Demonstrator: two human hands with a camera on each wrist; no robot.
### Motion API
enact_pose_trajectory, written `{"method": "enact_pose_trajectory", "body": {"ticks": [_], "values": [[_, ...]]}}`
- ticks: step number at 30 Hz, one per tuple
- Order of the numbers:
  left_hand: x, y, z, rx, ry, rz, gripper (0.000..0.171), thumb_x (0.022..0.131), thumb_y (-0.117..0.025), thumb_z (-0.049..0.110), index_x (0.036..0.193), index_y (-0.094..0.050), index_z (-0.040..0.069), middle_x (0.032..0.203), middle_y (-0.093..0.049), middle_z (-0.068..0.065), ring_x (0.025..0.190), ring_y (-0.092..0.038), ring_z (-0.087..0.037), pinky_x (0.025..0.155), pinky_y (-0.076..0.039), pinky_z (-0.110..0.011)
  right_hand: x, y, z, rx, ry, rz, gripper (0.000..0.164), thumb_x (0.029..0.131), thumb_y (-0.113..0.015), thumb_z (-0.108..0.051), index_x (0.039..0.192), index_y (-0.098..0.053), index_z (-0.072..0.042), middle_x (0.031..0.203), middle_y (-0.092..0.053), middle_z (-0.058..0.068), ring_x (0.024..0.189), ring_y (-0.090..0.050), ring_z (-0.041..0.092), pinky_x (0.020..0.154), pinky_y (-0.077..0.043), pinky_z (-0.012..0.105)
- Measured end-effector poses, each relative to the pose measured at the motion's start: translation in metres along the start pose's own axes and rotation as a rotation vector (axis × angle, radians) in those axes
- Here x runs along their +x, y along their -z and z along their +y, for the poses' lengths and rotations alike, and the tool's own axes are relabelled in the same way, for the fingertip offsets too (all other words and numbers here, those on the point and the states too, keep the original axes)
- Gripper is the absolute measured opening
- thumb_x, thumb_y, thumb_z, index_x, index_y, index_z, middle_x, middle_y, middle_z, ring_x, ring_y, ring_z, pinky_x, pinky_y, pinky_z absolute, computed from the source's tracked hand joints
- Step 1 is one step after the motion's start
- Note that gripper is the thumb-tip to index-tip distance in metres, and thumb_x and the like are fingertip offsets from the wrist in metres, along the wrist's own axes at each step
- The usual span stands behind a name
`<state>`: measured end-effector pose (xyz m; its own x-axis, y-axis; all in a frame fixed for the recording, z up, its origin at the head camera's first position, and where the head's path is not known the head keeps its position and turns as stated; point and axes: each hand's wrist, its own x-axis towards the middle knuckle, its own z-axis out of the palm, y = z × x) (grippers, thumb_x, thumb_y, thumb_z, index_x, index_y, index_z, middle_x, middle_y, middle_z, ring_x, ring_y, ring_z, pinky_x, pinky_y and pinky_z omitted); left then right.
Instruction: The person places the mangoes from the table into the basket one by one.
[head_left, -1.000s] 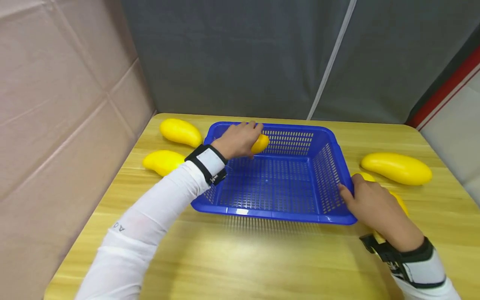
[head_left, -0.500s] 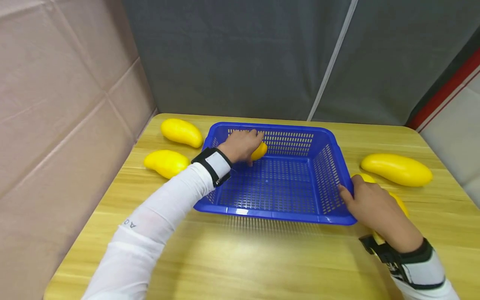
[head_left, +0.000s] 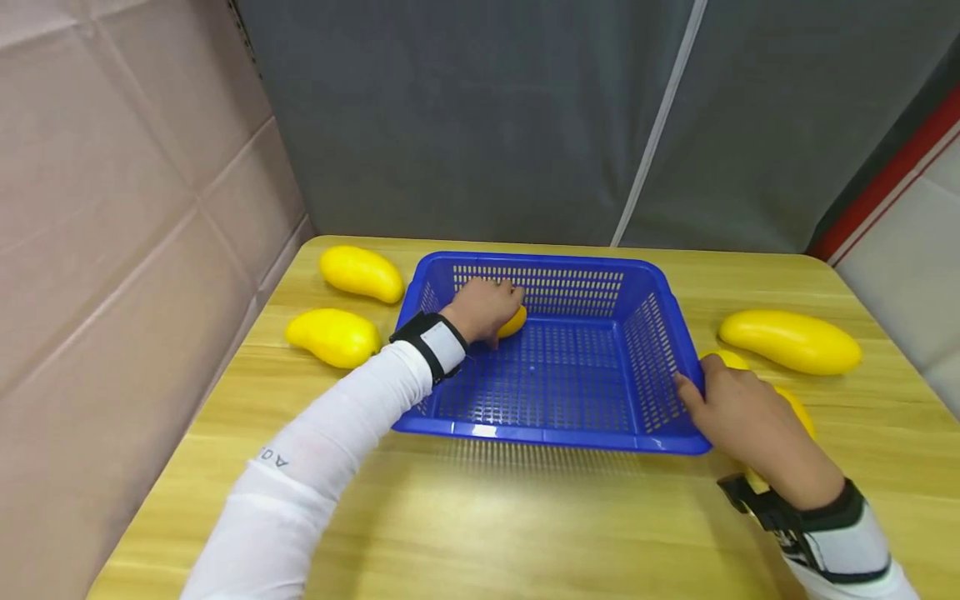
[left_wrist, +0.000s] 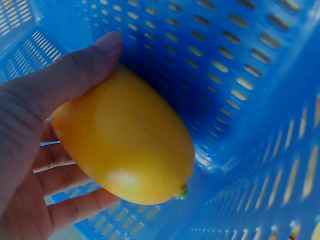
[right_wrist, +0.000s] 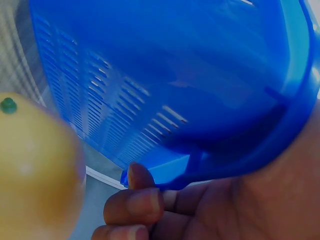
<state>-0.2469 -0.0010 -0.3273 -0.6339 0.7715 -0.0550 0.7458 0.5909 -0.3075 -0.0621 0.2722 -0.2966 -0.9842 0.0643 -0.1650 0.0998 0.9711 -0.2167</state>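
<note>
One mango (left_wrist: 125,140) in left hand (head_left: 480,308), thumb opposing fingers, likely for control; it's inside basket (head_left: 555,436) near counter (head_left: 480,525)'s far edge; right hand (head_left: 742,408) grips basket's right rim, presumably bracing it; two yellow mangoes (head_left: 362,273) near counter's left edge

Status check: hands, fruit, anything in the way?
Left hand grips yellow fruit inside blue basket. Right hand holds basket's right rim. Possible snag: loose fruit beside right hand.

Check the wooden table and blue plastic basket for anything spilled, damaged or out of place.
Nothing stands out. The blue perforated plastic basket shows no visible break, the smooth yellow-orange fruit in the left hand looks unmarked, and no spill shows on the pale wooden table.
</note>
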Motion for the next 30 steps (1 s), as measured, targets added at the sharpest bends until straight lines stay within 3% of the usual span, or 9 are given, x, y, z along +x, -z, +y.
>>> {"method": "enact_pose_trajectory", "body": {"ticks": [6, 15, 22, 30], "values": [[-0.0010, -0.0012, 0.0014, 0.014, 0.002, 0.019, 0.076, 0.060, -0.089, 0.042, 0.117, -0.056, 0.004, 0.107, -0.062, -0.012, 0.092, -0.062, -0.026, 0.070, -0.054, -0.040, 0.0004, -0.0004, 0.0003, -0.005, -0.014, 0.001, 0.058, 0.100, -0.041, -0.040, 0.110, -0.045, 0.016, 0.073, -0.051, 0.015, 0.060, -0.050, 0.025, 0.046, -0.038, 0.032], [-0.0025, -0.0043, 0.0004, 0.017, 0.024, -0.027, 0.074, 0.062, -0.089, 0.032, 0.119, -0.052, 0.004, 0.116, -0.057, -0.012, 0.106, -0.054, -0.027, 0.076, -0.053, -0.039, 0.0006, -0.0021, -0.0006, -0.001, -0.023, -0.011, 0.059, 0.100, -0.041, -0.040, 0.113, -0.044, 0.017, 0.073, -0.051, 0.015, 0.060, -0.050, 0.025, 0.046, -0.038, 0.032], [-0.0028, -0.0040, 0.0011, 0.070, 0.048, -0.028, 0.089, 0.057, -0.092, 0.031, 0.129, -0.049, 0.000, 0.135, -0.048, -0.016, 0.117, -0.050, -0.029, 0.078, -0.054, -0.040, -0.0011, -0.0027, 0.0002, 0.010, -0.024, -0.014, 0.058, 0.100, -0.040, -0.041, 0.111, -0.044, 0.016, 0.073, -0.051, 0.015, 0.060, -0.050, 0.025, 0.046, -0.037, 0.032], [-0.0037, 0.0007, -0.0015, 0.026, 0.062, -0.050, 0.100, 0.050, -0.094, 0.037, 0.129, -0.048, -0.001, 0.136, -0.046, -0.016, 0.119, -0.047, -0.030, 0.077, -0.053, -0.043, -0.0019, -0.0026, -0.0012, 0.018, -0.022, -0.005, 0.058, 0.101, -0.039, -0.041, 0.112, -0.044, 0.016, 0.074, -0.051, 0.015, 0.059, -0.050, 0.024, 0.046, -0.038, 0.031]]}}
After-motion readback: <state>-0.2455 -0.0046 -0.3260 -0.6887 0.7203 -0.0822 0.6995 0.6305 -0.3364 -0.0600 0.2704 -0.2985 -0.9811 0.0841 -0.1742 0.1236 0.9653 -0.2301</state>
